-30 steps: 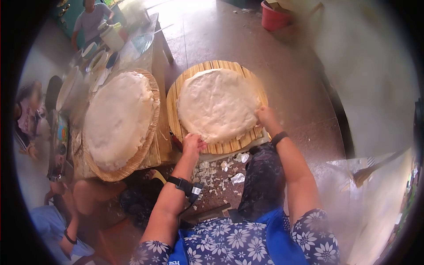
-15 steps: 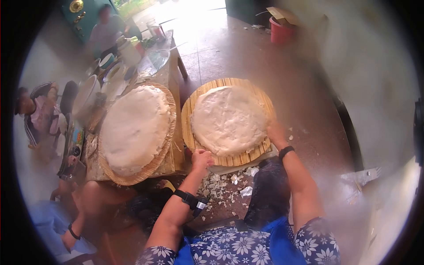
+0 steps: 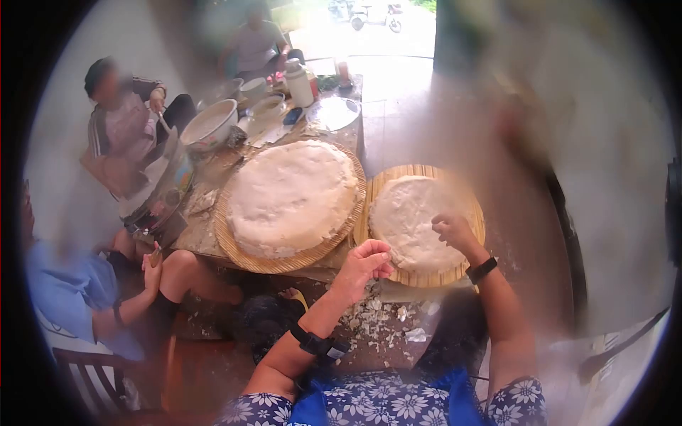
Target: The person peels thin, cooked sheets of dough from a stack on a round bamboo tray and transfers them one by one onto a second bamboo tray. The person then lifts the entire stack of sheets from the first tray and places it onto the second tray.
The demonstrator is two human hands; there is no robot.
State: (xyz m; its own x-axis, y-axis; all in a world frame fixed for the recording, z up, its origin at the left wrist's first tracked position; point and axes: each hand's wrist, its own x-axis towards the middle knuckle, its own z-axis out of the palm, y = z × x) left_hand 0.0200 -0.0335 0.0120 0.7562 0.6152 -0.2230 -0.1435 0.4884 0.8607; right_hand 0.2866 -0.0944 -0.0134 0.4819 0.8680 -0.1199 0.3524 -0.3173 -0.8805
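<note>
A smaller round slab of whitish dough-like material [image 3: 408, 220] lies on a round slatted wooden board [image 3: 462, 206] in front of me. My left hand [image 3: 366, 266] is raised at the board's near left edge, thumb and fingers pinched together; anything between them is too small to make out. Over the right part of the slab is my right hand [image 3: 455, 233], its fingers curled, and what they hold, if anything, is hidden. A larger whitish slab [image 3: 291, 195] rests on another slatted board [image 3: 357, 195] to the left.
Bowls [image 3: 209, 124] and a light-coloured flask [image 3: 298, 83] stand at the table's back. Three other people sit around: one at back left [image 3: 128, 117], one at the far end [image 3: 259, 46], one in blue at near left [image 3: 71, 284]. Whitish scraps [image 3: 380, 319] litter the floor.
The view has swung left and up. My right hand has left the board's right rim and is over the slab. My left hand has lifted from the near edge.
</note>
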